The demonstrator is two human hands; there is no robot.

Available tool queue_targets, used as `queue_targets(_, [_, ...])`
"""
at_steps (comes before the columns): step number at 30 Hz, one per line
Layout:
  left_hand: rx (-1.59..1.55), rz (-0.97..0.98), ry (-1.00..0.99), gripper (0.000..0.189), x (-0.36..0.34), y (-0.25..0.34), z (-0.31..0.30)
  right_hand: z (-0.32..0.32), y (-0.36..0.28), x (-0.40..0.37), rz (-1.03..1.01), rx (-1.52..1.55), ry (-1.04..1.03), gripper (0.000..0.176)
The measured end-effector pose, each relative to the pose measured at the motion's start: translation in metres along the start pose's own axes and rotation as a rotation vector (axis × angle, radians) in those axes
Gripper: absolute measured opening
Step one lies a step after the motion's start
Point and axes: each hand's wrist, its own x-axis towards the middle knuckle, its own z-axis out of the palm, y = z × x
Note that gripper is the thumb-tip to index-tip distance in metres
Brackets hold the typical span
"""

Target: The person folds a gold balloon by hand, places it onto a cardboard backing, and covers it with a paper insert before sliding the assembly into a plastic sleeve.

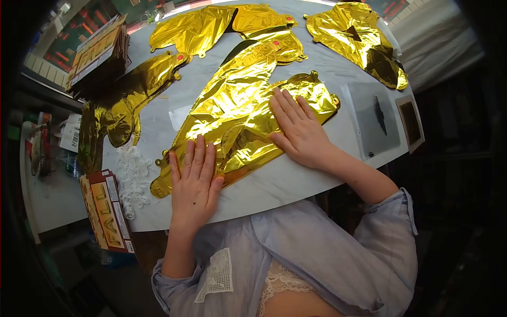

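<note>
A large gold foil balloon [237, 111], uninflated and creased, lies across the middle of the table. My left hand [194, 177] rests flat on its lower left part, fingers slightly apart. Farther right, my right hand [300, 129] is spread on the foil, with the fingertips near its upper right part and the palm over its edge. Neither hand grips anything. Small tabs stick out along the foil's rim. A red round mark shows near its top end.
More gold foil balloons lie at the left [127, 100], top [195, 29] and upper right [348, 34]. White strings [132, 177] are heaped at the left edge. Printed packets [108, 211] are by the lower left, others [97, 55] stacked upper left. A clear bag [372, 119] lies right.
</note>
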Motion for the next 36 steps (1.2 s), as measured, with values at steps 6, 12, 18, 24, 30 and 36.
queue_targets(6, [-0.129, -0.036, 0.028, 0.064, 0.0, 0.001, 0.0, -0.003, 0.0, -0.002, 0.001, 0.038, 0.064, 0.076])
queue_targets(12, [-0.047, -0.004, 0.037, 0.057, 0.0, 0.003, 0.0, -0.036, 0.012, 0.054, -0.094, -0.106, 0.162, 0.058])
queue_targets(18, [-0.05, -0.021, 0.053, 0.056, 0.001, 0.002, 0.001, -0.019, 0.044, 0.195, -0.565, -0.254, 0.134, 0.044])
queue_targets(24, [-0.068, 0.005, 0.086, 0.057, 0.0, 0.001, 0.001, -0.04, 0.044, 0.224, -0.546, -0.304, -0.038, 0.005])
queue_targets(30, [-0.067, 0.006, 0.094, 0.057, 0.0, 0.001, 0.001, -0.098, 0.013, 0.153, -0.542, -0.228, 0.156, 0.009])
queue_targets(36, [-0.047, -0.003, 0.066, 0.057, 0.001, 0.002, 0.0, -0.071, 0.007, 0.051, -0.431, -0.092, -0.036, 0.019])
